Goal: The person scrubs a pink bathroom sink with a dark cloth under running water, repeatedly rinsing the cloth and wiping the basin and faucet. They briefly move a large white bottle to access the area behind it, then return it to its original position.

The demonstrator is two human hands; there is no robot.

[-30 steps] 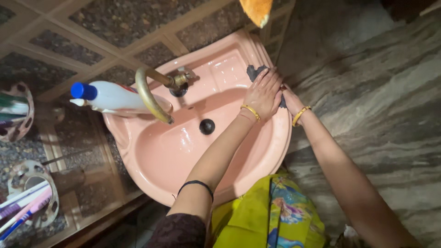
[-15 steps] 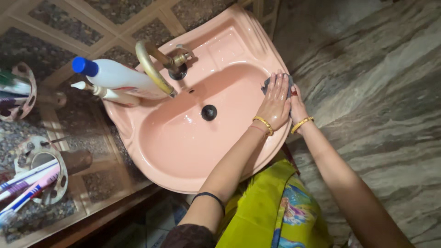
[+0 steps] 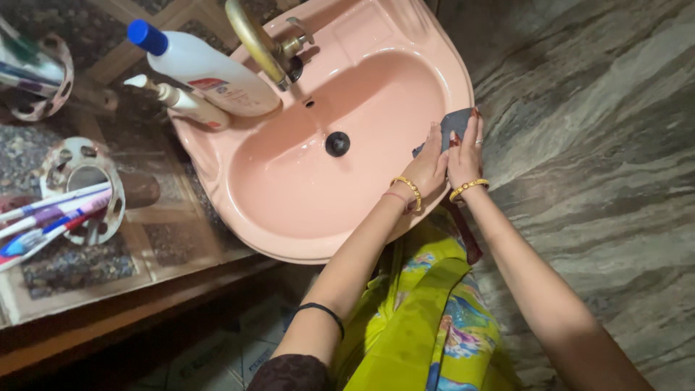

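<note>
On the right rim of the glossy pink ceramic basin (image 3: 289, 188), both hands press a dark grey scrubbing cloth (image 3: 455, 122): left hand (image 3: 427, 168) flat on its lower edge, right hand (image 3: 465, 156) spread over it. Rim wiping looks underway; continuing calls for steady pressure toward the near edge. Since half a second ago, the cloth has slid nearer along the rim.

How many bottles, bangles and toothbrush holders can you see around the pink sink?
Bottles: 2, a big white one with a blue cap and a small one beside it.
Gold bangles: 2, one on the left wrist and one on the right wrist.
Toothbrush holders: 2, one near and one at the edge.
Total: 6
</note>
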